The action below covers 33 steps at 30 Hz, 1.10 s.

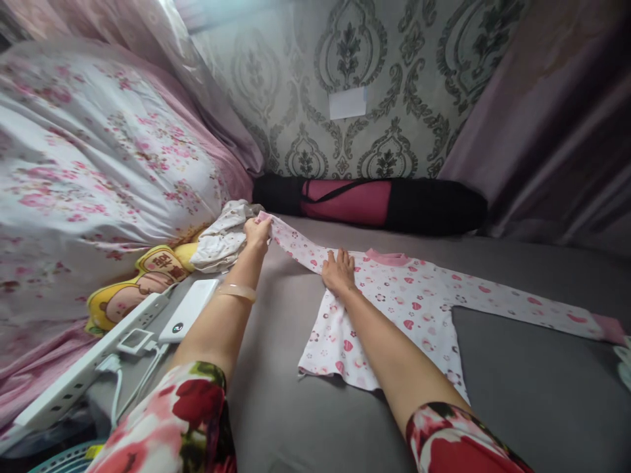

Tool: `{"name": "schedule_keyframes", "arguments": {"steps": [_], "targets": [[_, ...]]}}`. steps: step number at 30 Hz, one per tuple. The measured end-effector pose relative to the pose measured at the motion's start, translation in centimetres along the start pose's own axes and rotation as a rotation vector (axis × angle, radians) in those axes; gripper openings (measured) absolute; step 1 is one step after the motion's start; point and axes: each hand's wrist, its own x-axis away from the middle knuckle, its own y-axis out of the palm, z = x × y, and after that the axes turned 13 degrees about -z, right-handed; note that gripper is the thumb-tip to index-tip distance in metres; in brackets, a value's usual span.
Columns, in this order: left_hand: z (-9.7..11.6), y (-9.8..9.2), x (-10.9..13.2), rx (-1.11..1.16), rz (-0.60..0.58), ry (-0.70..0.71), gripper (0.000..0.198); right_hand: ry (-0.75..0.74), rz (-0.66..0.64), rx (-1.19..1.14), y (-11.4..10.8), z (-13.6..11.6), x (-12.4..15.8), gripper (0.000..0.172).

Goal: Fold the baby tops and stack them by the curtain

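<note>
A child's long-sleeved shirt (pixel 394 302), white with pink hearts and flowers, lies spread on a grey sheet. Its pink collar (pixel 388 257) faces the wall. My left hand (pixel 257 231) has its fingers closed on the pink cuff of the left-lying sleeve, which is stretched out straight. My right hand (pixel 338 270) rests flat on the shirt near that sleeve's shoulder, fingers spread. The other sleeve (pixel 517 301) reaches out to the right. Beside my left hand lies a crumpled, pale patterned cloth (pixel 224 236).
A black and pink long bag (pixel 345 200) lies along the patterned wall. On the left are a white power strip (pixel 89 361) with plugs and cables, a white power bank (pixel 190 312), a yellow cartoon cushion (pixel 133 289) and floral bedding (pixel 108 151). A teal basket (pixel 69 460) shows at bottom left.
</note>
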Motion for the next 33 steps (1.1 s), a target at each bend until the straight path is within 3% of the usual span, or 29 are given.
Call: {"name": "schedule_keyframes", "arguments": {"steps": [5, 10, 14, 18, 21, 25, 27, 31, 33], "targets": [[2.3, 2.8, 3.1, 0.194, -0.039, -0.036, 0.019, -0.016, -0.131, -0.263, -2.3, 1.0, -0.8, 0.05], [2.2, 6.9, 6.5, 0.139, -0.086, 0.04, 0.011, -0.042, -0.146, -0.433, -5.1, 4.3, 1.5, 0.056], [1.4, 11.3, 10.5, 0.032, -0.147, 0.162, 0.001, -0.063, -0.306, -0.882, -6.5, 6.9, 4.6, 0.06], [0.4, 15.0, 15.0, -0.072, -0.292, 0.187, 0.006, 0.033, -0.314, -1.351, -7.1, 8.5, 6.3, 0.052], [-0.5, 16.7, 17.8, -0.055, -0.414, 0.168, 0.011, 0.049, -0.327, -1.656, -7.3, 9.2, 6.9, 0.046], [-0.9, 17.4, 20.3, 0.034, -0.707, 0.105, 0.035, 0.065, -0.293, -1.886, -7.4, 9.8, 7.3, 0.054], [-0.7, 17.2, 20.9, 0.03, -0.805, 0.084, 0.041, 0.098, -0.224, -1.899, -7.3, 10.0, 7.2, 0.049], [0.2, 15.7, 20.2, -0.029, -0.789, 0.079, 0.049, 0.15, -0.124, -1.761, -6.4, 10.6, 6.6, 0.016], [0.4, 14.7, 19.1, -0.049, -0.726, 0.085, 0.052, 0.16, -0.076, -1.64, -5.7, 10.9, 6.2, 0.014]]}}
